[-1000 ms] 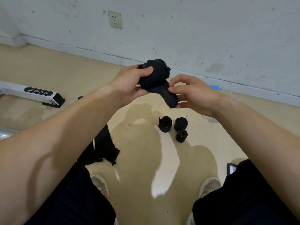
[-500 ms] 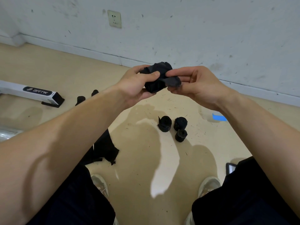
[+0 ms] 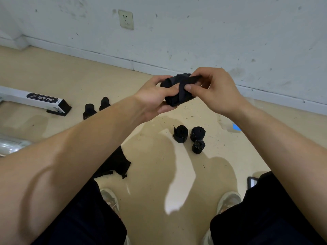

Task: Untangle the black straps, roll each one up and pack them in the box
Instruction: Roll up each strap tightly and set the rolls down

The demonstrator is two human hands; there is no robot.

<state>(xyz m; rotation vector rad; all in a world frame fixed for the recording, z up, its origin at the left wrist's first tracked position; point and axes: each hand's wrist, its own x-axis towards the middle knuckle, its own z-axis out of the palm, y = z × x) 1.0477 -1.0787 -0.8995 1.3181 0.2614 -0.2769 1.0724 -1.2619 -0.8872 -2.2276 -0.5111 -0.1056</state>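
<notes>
Two hands hold a part-rolled black strap above the floor.
The left hand grips the bundle from its side, thumb laid across the front; the right hand pinches the loose end over the top. Below the hands, three rolls stand close together. Left of the left hand stand two more rolls, with a white bar marked BRTW beyond them. A black cloth lies under the left forearm. A socket sits on the wall above the left hand.

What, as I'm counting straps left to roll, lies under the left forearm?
A corner of a black fabric heap shows on the floor beneath the left forearm. The arm covers the rest; whether it is straps cannot be told.
</notes>
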